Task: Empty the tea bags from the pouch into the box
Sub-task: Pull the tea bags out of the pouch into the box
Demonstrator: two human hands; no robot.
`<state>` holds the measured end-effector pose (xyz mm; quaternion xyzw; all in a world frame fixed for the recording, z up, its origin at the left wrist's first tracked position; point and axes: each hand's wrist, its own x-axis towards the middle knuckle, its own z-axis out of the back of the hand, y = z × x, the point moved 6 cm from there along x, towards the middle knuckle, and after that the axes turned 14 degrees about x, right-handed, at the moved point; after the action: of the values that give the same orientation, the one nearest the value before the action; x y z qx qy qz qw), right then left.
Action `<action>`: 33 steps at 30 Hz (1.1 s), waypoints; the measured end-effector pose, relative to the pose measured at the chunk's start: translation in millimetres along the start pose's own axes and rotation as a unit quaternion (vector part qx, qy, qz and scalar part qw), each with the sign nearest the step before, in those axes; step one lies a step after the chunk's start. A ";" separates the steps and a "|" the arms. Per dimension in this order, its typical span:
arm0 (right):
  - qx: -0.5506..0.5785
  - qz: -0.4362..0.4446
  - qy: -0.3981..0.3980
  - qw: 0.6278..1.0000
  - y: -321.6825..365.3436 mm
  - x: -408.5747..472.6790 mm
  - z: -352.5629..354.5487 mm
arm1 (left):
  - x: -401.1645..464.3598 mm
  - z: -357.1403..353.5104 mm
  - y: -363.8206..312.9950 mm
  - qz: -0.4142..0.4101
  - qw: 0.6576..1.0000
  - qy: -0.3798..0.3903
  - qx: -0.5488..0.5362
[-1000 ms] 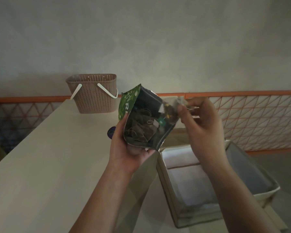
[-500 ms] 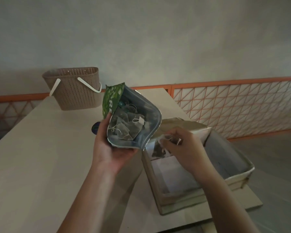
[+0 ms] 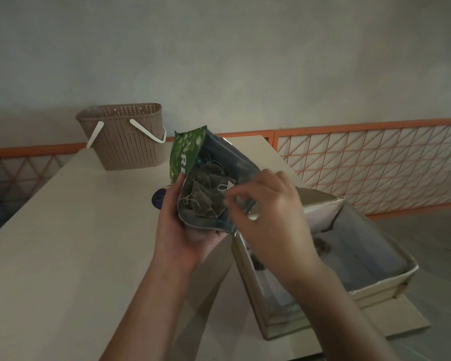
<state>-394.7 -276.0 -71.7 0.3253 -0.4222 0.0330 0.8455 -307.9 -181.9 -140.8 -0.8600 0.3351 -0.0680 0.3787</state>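
Two hands are working over a pale table (image 3: 63, 256), largest thing in view. Far on it a brown basket (image 3: 125, 139) is standing with white handles. Right, the open box (image 3: 375, 290) is sitting at the near edge, one tea bag (image 3: 323, 246) lying inside. The left hand (image 3: 182, 230) is gripping the green pouch (image 3: 206, 183), mouth tilted open. The right hand (image 3: 266, 217) is reaching its mouth, fingers loosely curled; whether they are pinching a bag, I cannot tell.
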 end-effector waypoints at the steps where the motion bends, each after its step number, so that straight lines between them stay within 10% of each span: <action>1: -0.025 0.019 0.023 0.999 4.6 4.0 -9.5 | -0.4 0.6 0.1 0.001 1.000 -0.001 -0.003; 11: -0.231 -0.056 0.219 0.946 9.3 21.4 -63.5 | -5.6 6.9 -5.3 -0.021 1.000 -0.016 0.016; 22: 0.022 -0.069 0.132 0.989 6.6 17.8 -23.3 | -1.7 8.0 -7.4 -0.029 0.999 -0.022 0.020; 33: 0.258 -0.173 -0.035 0.950 -23.0 0.4 49.2 | 8.2 8.1 -4.7 -0.039 0.999 -0.021 0.007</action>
<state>-421.0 -322.6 -62.2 0.6016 -0.3661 -0.0176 0.7098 -296.1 -179.9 -144.3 -0.8709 0.2929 -0.0669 0.3890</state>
